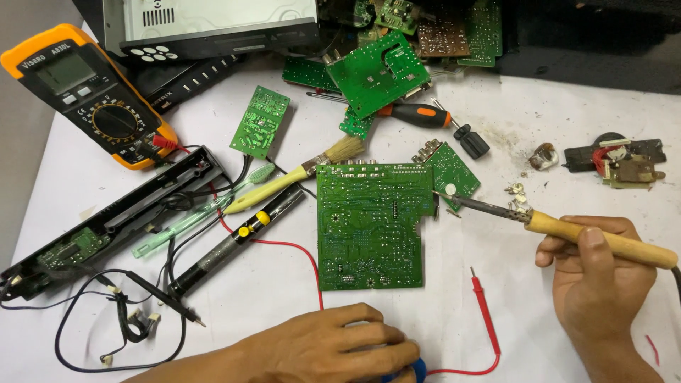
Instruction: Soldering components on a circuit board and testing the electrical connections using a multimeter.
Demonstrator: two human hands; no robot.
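A large green circuit board (370, 225) lies solder side up in the middle of the white table. My right hand (594, 273) grips a soldering iron (560, 225) by its wooden handle, with the metal tip at the board's right edge. My left hand (333, 347) rests palm down at the near edge, covering a small blue object (418, 370). A red probe (484, 306) with its red lead lies between my hands.
An orange multimeter (89, 96) sits at the far left. A black casing strip (106, 220), a desoldering pump (237, 241), a toothbrush (202, 209), a paintbrush (298, 174), a screwdriver (433, 117) and several smaller green boards (376, 71) lie around. A silver device (213, 25) stands at the back.
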